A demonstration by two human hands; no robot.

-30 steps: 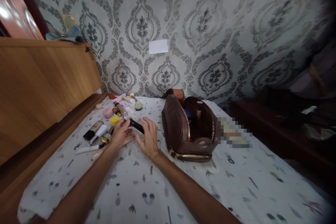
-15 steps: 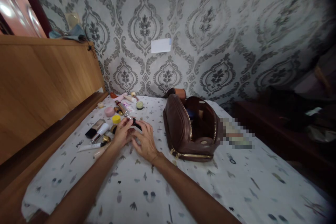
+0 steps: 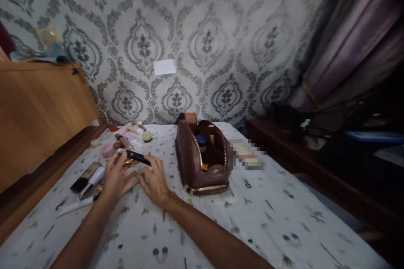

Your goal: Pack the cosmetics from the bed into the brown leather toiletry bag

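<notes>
Both my hands rest close together on the patterned bedsheet (image 3: 252, 214). My left hand (image 3: 115, 176) and my right hand (image 3: 154, 180) pinch a slim black tube (image 3: 138, 157) between their fingertips, one at each end. The tube lies nearly level just above the sheet. To the right of my right hand stands a brown zip-up cosmetics pouch (image 3: 192, 164), open at the top, with several small items inside.
Several cosmetics lie scattered left of my hands: a black-capped bottle (image 3: 82, 175), a white tube (image 3: 94, 175), a pink jar (image 3: 107, 150), a green-lidded pot (image 3: 147, 136). A wooden headboard (image 3: 38, 113) runs along the left. A dark bench (image 3: 299, 159) and a curtain stand at the right.
The view has swung to the right, so hands and pouch sit further left in the picture. Both hands keep hold of the black tube, which now lies more level.
</notes>
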